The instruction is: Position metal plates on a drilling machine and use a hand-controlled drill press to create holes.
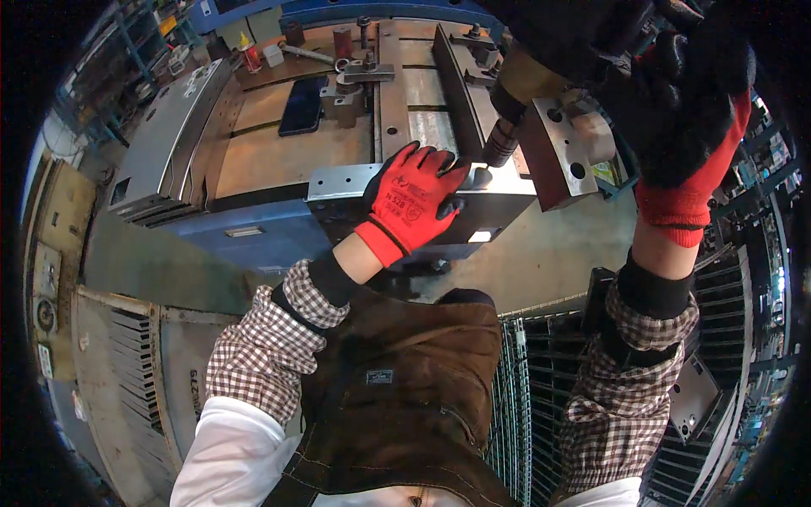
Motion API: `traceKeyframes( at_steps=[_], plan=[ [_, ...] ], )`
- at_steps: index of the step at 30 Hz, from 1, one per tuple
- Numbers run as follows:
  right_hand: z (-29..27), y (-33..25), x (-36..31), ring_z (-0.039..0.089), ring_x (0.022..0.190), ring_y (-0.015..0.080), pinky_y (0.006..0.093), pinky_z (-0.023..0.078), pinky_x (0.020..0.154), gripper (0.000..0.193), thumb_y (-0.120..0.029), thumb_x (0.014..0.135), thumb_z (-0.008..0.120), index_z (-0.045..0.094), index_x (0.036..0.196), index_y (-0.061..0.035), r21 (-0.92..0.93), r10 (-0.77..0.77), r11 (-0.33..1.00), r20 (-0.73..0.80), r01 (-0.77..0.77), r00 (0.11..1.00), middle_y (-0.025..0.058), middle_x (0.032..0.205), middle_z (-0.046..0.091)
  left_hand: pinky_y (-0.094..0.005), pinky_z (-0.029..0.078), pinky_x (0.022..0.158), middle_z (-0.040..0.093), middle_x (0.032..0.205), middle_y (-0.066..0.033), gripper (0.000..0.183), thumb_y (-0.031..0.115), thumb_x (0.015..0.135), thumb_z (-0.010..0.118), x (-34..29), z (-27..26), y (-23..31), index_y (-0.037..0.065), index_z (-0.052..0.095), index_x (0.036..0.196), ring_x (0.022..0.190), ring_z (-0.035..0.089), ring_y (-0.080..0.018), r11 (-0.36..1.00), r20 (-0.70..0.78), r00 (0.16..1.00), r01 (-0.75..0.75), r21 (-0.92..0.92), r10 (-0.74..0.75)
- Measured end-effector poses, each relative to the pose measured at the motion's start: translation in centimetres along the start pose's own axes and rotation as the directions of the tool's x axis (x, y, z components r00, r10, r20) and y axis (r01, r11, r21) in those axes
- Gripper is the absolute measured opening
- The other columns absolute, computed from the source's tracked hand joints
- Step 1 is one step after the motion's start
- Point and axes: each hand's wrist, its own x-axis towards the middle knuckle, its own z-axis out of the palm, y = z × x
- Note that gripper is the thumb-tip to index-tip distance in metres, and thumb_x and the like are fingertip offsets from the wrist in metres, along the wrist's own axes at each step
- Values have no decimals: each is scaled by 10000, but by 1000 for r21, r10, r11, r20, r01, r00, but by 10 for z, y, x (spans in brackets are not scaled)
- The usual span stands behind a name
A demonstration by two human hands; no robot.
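Observation:
My left hand (412,201), in a red glove with black fingertips, lies over the near edge of a metal plate (340,181). Its fingers rest on the plate's bright top face and the thumb bends against the darker front face. Just right of these fingers, the machine spindle's tool (502,142) points down at the plate's right part. My right hand (697,127), gloved the same, is raised at the upper right beside the dark machine head (566,34). Its black fingers blend into the dark parts there, so their grip is unclear.
On the slotted worktable are a phone (302,106), clamps (369,73) and a small red bottle (249,54). Stacked metal plates (173,139) stand left. A drilled block (557,156) sits right of the tool. A slatted rack (549,380) is beside me.

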Motion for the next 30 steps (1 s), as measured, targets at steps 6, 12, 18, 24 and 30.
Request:
traceKeyframes(
  at_steps=[6,12,18,24,30],
  plan=[
    [-5,-1,0,627,1123,243,365,477,1017,509,-132,880,718,567,1355,-29,-55,-15,998,-3,14,1000,119,1287,625,-484,359,1167,582,1310,-113,610,329,778,738,3,-5,5,176,621,1357,1261,533,-312,1000,3,1000,-7,-1,7],
    [-4,-4,2,628,1116,243,362,477,1012,509,-126,874,726,572,1348,-26,-108,-38,993,1,38,999,119,1278,628,-485,363,1162,574,1318,-129,596,321,779,735,4,1,4,156,625,1341,1264,529,-332,1000,-28,1000,-8,-16,7],
    [-6,-4,4,628,1110,243,359,478,1008,509,-121,867,735,576,1341,-24,-153,-61,986,3,61,998,119,1269,630,-487,356,1164,568,1336,-141,579,327,785,721,4,3,4,150,629,1329,1275,522,-336,1000,-22,1000,-9,-18,9],
    [-6,-4,5,629,1103,243,356,478,1003,509,-116,860,743,580,1333,-22,-212,-95,973,12,95,995,119,1259,632,-487,345,1170,563,1351,-147,584,340,790,706,2,2,2,154,625,1338,1279,516,-343,1000,-10,1000,-18,-5,18],
    [-9,-3,1,630,1097,244,352,478,999,509,-110,854,751,584,1326,-19,-292,-137,946,22,137,990,119,1250,635,-489,345,1166,565,1350,-156,601,353,785,712,3,-2,3,158,623,1346,1266,522,-359,1000,17,1000,-6,-31,7]
  ],
)
